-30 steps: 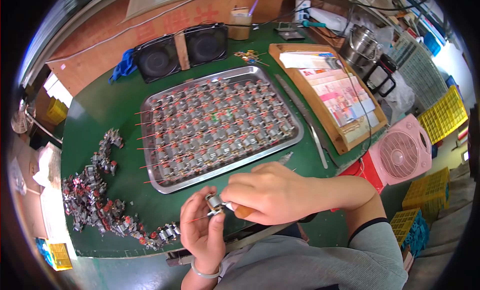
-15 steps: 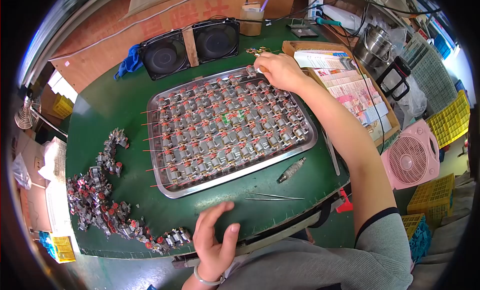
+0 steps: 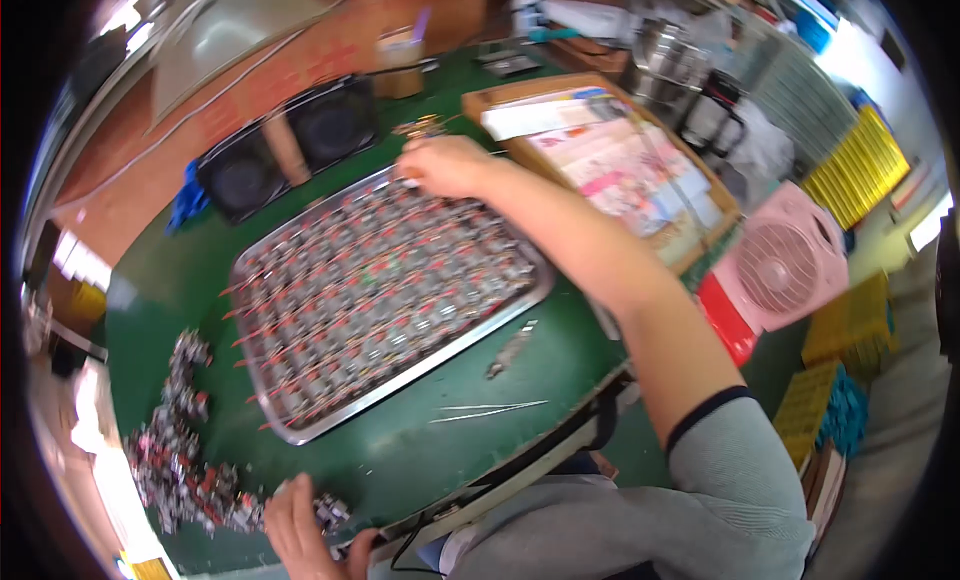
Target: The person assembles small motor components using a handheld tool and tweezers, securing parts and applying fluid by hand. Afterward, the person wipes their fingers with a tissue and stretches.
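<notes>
My right hand [image 3: 443,168] is at the far edge of a metal tray [image 3: 405,378], its fingers closed in a pinch. What they hold is hidden and blurred. Rows of small silver motors [image 3: 360,300] with red parts fill the tray, and thin red wires stick out on its left side. At the near left table edge, my left hand [image 3: 303,535] is beside the end of a heap of similar motors [image 3: 180,465]. Its thumb is apart from the fingers, and I see nothing held in it.
Tweezers [image 3: 490,410] and a grey, slim tool [image 3: 512,350] lie in front of the tray. Two black fans [image 3: 335,123] stand behind it. To the right are a wooden box with papers [image 3: 610,160] and a pink fan [image 3: 785,255]. Small brass-coloured parts [image 3: 420,127] lie past my right hand.
My left hand has moved left and down to the end of the motor heap. My right hand stays by the tray's far edge. The whole view has shifted and tilted, with blur.
</notes>
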Motion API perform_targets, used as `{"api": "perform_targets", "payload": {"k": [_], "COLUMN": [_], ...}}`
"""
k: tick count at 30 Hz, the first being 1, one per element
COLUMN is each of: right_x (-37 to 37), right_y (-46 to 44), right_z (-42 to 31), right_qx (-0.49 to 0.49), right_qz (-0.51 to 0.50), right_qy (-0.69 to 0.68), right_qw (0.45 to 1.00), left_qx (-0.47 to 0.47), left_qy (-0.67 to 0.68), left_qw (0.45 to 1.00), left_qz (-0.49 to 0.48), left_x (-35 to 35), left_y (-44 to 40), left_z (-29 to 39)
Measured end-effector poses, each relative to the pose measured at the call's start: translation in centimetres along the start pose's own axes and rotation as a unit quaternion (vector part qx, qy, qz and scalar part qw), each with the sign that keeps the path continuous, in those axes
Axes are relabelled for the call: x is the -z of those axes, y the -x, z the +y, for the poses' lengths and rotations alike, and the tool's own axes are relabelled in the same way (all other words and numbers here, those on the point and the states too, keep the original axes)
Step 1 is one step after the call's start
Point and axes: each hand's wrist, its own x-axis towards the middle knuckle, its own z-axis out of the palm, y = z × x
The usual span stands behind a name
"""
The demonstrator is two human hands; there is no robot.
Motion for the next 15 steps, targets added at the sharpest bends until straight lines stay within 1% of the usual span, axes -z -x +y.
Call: {"api": "perform_targets", "payload": {"k": [1, 2, 4, 6, 7, 8, 9, 10, 11, 12, 14, 15], "right_x": [0.5, 0.8, 1.8, 2.3, 3.9, 5.2, 4.9, 5.7, 5.2, 3.5, 2.1, 0.3], "right_y": [0.2, 0.5, 0.8, 1.2, 2.3, 3.6, 4.5, 5.5, 6.7, 7.3, 8.7, 9.0], "right_z": [-0.3, -0.7, -2.7, -6.5, -9.6, -12.8, -15.5, -18.2, -20.5, -22.5, -25.4, -26.8], "right_qx": [-0.014, 0.001, 0.015, 0.073, 0.064, 0.072, 0.131, 0.154, 0.181, 0.222, 0.256, 0.270], "right_qz": [-0.005, 0.024, 0.075, 0.152, 0.083, 0.047, 0.056, -0.053, -0.060, -0.064, -0.135, -0.103], "right_qy": [0.000, 0.008, 0.000, -0.135, -0.147, -0.181, -0.255, -0.238, -0.256, -0.228, -0.201, -0.194], "right_qw": [1.000, 1.000, 0.997, 0.977, 0.984, 0.980, 0.956, 0.957, 0.948, 0.946, 0.936, 0.937], "left_qx": [-0.004, -0.012, -0.042, -0.024, -0.006, -0.043, -0.066, -0.085, -0.086, -0.079, -0.064, -0.097], "left_qy": [-0.037, -0.073, -0.053, -0.024, -0.013, 0.015, -0.001, -0.019, -0.022, -0.020, -0.018, -0.021], "left_qw": [0.999, 0.997, 0.995, 0.998, 0.999, 0.999, 0.997, 0.993, 0.991, 0.994, 0.997, 0.992], "left_qz": [-0.015, -0.027, -0.074, -0.052, -0.040, 0.015, 0.050, 0.085, 0.099, 0.079, 0.036, 0.077], "left_x": [-0.4, -0.9, -1.6, -1.8, -2.0, -2.5, -2.7, -2.8, -2.8, -3.1, -3.6, -3.7], "left_y": [0.4, 0.7, 0.9, 0.4, 0.3, 0.2, -0.1, -0.5, -0.5, -0.3, 0.2, 0.2], "left_z": [-0.8, -1.7, -3.7, -3.1, -2.9, -2.9, -2.2, -1.2, -0.5, -0.9, -2.6, -2.6]}}
